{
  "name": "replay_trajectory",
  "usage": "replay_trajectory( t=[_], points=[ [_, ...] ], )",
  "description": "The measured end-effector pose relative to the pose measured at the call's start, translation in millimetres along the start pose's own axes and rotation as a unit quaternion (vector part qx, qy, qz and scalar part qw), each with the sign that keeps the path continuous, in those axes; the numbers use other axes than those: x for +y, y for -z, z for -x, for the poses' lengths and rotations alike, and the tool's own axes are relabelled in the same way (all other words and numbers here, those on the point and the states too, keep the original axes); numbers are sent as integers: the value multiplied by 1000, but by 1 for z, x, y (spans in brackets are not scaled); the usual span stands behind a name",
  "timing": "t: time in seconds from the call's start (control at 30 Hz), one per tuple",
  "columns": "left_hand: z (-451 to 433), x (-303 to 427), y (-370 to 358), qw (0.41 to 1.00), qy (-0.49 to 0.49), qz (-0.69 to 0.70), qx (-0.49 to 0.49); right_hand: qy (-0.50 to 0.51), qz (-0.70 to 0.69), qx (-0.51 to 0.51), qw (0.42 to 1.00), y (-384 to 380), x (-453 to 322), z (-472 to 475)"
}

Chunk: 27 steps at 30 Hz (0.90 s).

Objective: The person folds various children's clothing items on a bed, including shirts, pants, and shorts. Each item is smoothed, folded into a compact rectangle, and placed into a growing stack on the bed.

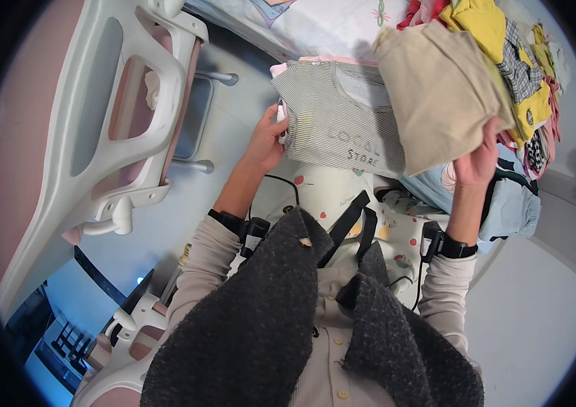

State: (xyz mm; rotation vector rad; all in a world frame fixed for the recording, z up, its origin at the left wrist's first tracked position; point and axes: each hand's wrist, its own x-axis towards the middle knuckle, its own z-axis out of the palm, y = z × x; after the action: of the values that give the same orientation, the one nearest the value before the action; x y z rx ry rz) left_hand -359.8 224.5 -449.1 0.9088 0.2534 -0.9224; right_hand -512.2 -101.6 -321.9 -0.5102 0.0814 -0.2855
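My left hand (269, 137) grips the left edge of a folded grey-striped T-shirt (338, 117) with lettering on its front. Pink cloth (318, 59) shows along the far edge, beneath the striped shirt. In my right hand (477, 157) is a folded beige garment (435, 91), held by its near right corner. It overlaps the right side of the striped shirt in this view. Both lie over or above my lap, where patterned white trousers (318, 191) show. Whether the beige garment touches the shirt, I cannot tell.
A heap of clothes, with a yellow garment (479, 25) and a grey checked one (519, 66), lies at the right. Light blue denim (514, 206) is nearer me. A bed with a printed white sheet (338, 25) is ahead. A white plastic frame (165, 102) stands at the left.
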Motion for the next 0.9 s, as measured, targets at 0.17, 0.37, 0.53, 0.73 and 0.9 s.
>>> replay_trajectory(
  t=[0.17, 0.37, 0.53, 0.73, 0.9],
  points=[
    [7, 7, -5, 1000, 7, -18, -12, 98, 80, -30, 991, -44, -19, 16],
    [9, 10, -11, 1000, -5, -10, -29, 55, 695, 139, 703, -69, 60, 0],
    [4, 6, -5, 994, -1, 90, -60, -56, 852, -102, 510, -52, 191, -5],
    [6, 3, -9, 999, -21, 31, -26, -23, 845, -66, 530, -29, 201, -3],
    [13, 12, -13, 998, -11, -3, -64, -208, 296, 176, 916, -4, 125, -39]
  ],
)
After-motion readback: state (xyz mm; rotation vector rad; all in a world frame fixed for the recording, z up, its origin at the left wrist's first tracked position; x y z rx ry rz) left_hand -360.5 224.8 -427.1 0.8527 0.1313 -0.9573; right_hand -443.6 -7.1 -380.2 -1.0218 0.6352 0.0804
